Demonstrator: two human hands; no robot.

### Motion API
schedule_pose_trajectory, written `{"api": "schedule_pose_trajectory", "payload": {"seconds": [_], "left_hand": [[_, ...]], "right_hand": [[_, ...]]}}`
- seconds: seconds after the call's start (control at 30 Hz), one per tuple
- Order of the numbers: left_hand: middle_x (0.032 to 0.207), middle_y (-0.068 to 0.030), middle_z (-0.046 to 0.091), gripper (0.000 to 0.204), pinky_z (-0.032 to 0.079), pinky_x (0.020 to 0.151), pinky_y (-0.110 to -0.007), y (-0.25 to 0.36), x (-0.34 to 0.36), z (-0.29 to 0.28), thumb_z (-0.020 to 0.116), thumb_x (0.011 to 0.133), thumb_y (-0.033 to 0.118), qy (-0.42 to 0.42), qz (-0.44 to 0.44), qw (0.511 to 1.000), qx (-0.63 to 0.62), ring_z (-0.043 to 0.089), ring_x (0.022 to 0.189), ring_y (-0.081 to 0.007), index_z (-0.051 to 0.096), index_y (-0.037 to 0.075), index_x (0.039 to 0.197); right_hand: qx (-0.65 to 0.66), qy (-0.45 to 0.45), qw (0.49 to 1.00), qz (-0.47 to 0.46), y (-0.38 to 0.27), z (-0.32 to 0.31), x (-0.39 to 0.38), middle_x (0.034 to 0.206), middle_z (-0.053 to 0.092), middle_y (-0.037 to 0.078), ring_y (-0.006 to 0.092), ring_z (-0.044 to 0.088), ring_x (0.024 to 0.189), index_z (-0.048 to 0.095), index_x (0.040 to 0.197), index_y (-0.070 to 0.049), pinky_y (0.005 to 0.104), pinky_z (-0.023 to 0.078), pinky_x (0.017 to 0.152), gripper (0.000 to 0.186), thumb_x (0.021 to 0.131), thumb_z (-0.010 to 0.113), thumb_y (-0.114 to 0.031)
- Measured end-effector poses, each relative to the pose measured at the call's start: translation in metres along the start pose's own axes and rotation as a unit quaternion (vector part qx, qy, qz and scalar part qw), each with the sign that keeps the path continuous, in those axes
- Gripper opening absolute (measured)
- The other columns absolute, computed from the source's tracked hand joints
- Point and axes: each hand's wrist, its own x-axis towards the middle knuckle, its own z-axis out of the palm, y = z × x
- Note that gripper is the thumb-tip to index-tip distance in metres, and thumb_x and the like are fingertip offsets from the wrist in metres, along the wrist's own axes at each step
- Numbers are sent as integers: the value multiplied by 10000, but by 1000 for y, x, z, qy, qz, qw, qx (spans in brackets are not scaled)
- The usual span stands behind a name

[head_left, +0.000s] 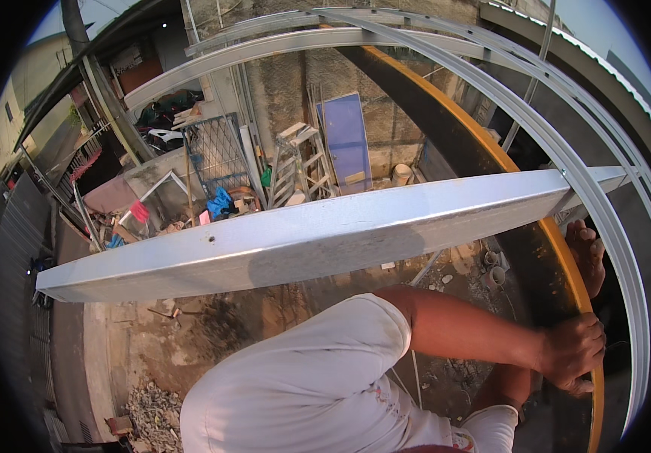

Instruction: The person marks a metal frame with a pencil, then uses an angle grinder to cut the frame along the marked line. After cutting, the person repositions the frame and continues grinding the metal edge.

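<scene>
My left forearm reaches across to the right, and my left hand (573, 352) is closed over the orange edge of a long black beam (525, 260). A second bare arm (508, 386), out of a short white sleeve, passes beneath it and is then hidden; I take it for my right arm. Beyond the orange edge is a patch of bare skin (586, 257) with finger- or toe-like ends. Whether it is my right hand or a foot I cannot tell. A wide silvery metal beam (355, 219) lies across the black one, apart from my left hand.
Thin, curved-looking metal channels (567, 162) cross above and to the right. Far below lie a wooden stepladder (301, 162), a purple panel (346, 140), a metal grille (216, 155), buckets (494, 276) and a rubble heap (152, 411). A corrugated roof (10, 249) stands at left.
</scene>
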Motion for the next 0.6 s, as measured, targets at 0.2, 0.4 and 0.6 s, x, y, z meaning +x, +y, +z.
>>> {"api": "schedule_pose_trajectory", "payload": {"seconds": [0.2, 0.4, 0.6], "left_hand": [[893, -169, 697, 584, 485, 837, -408, 5, 6, -14, 592, 839, 568, -50, 13, 999, 17, 674, 864, -310, 698, -7, 854], [930, -157, 708, 509, 520, 831, -422, -9, 5, -29, 637, 850, 508, -35, 38, 998, -24, 691, 910, -319, 694, 2, 869], [1239, -155, 662, 226, 382, 1170, -559, -30, -62, -72, 697, 920, 275, 15, 124, 982, -143, 600, 1274, -335, 690, 88, 1048]], "right_hand": [[126, -87, 982, -112, 10, -32, 38, 970, 736, 115, 246, 630, 1102, 703, 1031, -106, 484, 270, 1136, 401, 1032, 392, -360], [158, -139, 953, -220, 66, -70, 77, 913, 740, 102, 242, 630, 1082, 719, 975, -116, 480, 248, 1137, 414, 1020, 368, -331], [166, -98, 924, -331, 87, -54, 68, 982, 714, 64, 237, 574, 1159, 698, 999, -137, 434, 244, 1124, 482, 1032, 273, -362]]}}
